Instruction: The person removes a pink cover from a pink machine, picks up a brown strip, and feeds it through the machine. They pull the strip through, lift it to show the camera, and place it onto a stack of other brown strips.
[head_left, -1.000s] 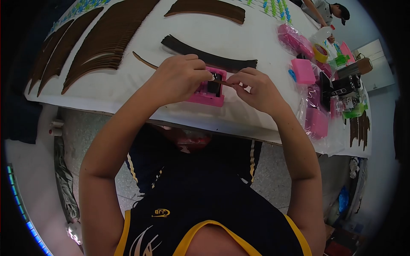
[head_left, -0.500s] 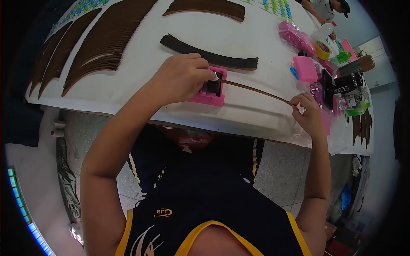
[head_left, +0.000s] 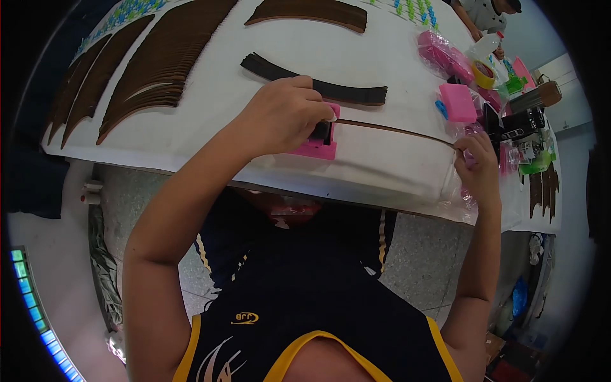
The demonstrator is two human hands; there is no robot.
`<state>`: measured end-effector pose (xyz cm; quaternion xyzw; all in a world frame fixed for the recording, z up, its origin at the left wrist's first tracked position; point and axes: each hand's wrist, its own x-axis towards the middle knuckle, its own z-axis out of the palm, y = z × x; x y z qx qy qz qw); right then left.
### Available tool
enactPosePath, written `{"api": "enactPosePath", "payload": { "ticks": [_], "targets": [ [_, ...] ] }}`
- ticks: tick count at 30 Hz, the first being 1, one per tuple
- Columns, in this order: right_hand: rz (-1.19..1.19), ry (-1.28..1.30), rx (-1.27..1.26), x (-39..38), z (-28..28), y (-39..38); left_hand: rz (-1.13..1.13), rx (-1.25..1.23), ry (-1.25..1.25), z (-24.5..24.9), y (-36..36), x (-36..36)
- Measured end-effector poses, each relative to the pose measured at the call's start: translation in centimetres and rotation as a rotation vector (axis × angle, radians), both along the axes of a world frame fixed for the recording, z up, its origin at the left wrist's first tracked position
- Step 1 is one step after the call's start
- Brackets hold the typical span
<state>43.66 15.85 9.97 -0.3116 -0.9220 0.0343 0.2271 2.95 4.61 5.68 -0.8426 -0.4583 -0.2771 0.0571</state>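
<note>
My left hand (head_left: pixel 286 116) is closed in a pinch over a pink box (head_left: pixel 318 151) with a black block (head_left: pixel 323 132) inside. A small white piece (head_left: pixel 333 113), perhaps cloth or paper, shows at its fingertips against the left end of a thin brown strip (head_left: pixel 394 130). My right hand (head_left: pixel 478 164) pinches the strip's other end. Between the hands the strip hangs above the table, slightly bowed. Just beyond my left hand lies a curved, dark row of strips (head_left: pixel 344 91). The left fingertips partly hide how they grip the strip.
Fanned stacks of brown strips (head_left: pixel 162 57) cover the left of the white table (head_left: pixel 216 95). Another bundle (head_left: pixel 312 13) lies at the back. On the right are a pink block (head_left: pixel 457 103), yellow tape (head_left: pixel 483 75), a black can (head_left: pixel 522 124) and plastic bags. Someone (head_left: pixel 487 19) works at the far right.
My right hand has moved to the right, drawing the strip out straighter. My left hand has shifted slightly right and stays over the pink box.
</note>
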Motion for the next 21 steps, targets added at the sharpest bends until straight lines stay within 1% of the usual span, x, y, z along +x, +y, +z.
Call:
{"api": "enactPosePath", "payload": {
  "ticks": [1, 2, 3, 4, 5, 6, 7, 8, 9, 11, 12, 13, 14, 15, 16, 17, 18, 19, 20, 21],
  "targets": [
    [0.007, 0.004, 0.071, 0.1, 1.0, 0.5, -0.001, -0.001, 0.001, -0.2, 0.2, 0.2],
    [0.012, 0.008, 0.14, 0.1, 2.1, 0.8, -0.013, -0.002, -0.066, -0.5, 0.5, 0.5],
    [0.006, 0.008, 0.138, 0.0, 3.5, 1.0, -0.026, -0.003, -0.132, -0.5, 0.7, 0.8],
    [0.007, -0.005, 0.202, -0.2, 5.0, 1.3, -0.032, -0.005, -0.132, -0.5, 0.8, 1.1],
    [0.009, -0.019, 0.266, -0.5, 6.4, 1.6, 0.009, -0.069, -0.16, -0.2, 0.8, 1.4],
    [0.003, -0.02, 0.265, -1.0, 7.5, 2.0, 0.051, -0.132, -0.186, 0.0, 0.8, 1.7],
    [0.009, 0.016, 0.32, -1.7, 8.5, 2.4, 0.045, -0.133, -0.185, -0.1, 0.9, 2.0],
    [0.016, 0.052, 0.378, -2.4, 9.6, 2.8, 0.05, -0.146, -0.233, -0.1, 1.1, 2.2],
    [0.014, 0.053, 0.38, -3.1, 10.8, 3.3, 0.057, -0.158, -0.282, -0.1, 1.2, 2.4],
    [0.08, -0.007, 0.523, -4.4, 12.8, 4.1, 0.042, -0.164, -0.292, -0.3, 1.6, 2.8],
    [0.088, -0.004, 0.522, -4.7, 13.3, 4.5, 0.031, -0.172, -0.304, -0.3, 1.7, 2.9],
    [0.05, 0.001, 0.451, -4.9, 13.8, 5.0, 0.041, -0.17, -0.304, -0.2, 1.6, 3.1],
    [0.015, 0.004, 0.38, -5.1, 14.0, 5.6, 0.008, -0.243, -0.408, 0.1, 1.6, 3.2],
    [0.029, 0.006, 0.383, -4.7, 14.2, 6.5, -0.026, -0.313, -0.513, 0.5, 1.5, 3.1],
    [0.069, -0.005, 0.306, -3.9, 14.5, 7.8, -0.013, -0.305, -0.516, 1.1, 1.5, 2.5],
    [0.108, -0.015, 0.231, -3.1, 14.8, 9.1, -0.1, -0.6, -0.717, 1.8, 1.6, 1.7],
    [0.124, -0.01, 0.239, -2.1, 14.5, 10.1, -0.19, -0.894, -0.913, 2.3, 1.7, 0.9],
    [0.078, 0.034, 0.017, -0.9, 13.7, 10.9, -0.176, -0.878, -0.914, 2.6, 1.5, 0.4],
    [0.033, 0.076, -0.205, -0.7, 12.8, 11.1, -0.24, -0.9, -1.051, 2.9, 1.3, -0.1],
    [0.052, 0.083, -0.195, -1.0, 12.1, 10.6, -0.308, -0.918, -1.186, 3.2, 1.1, -0.7]
  ]
}}
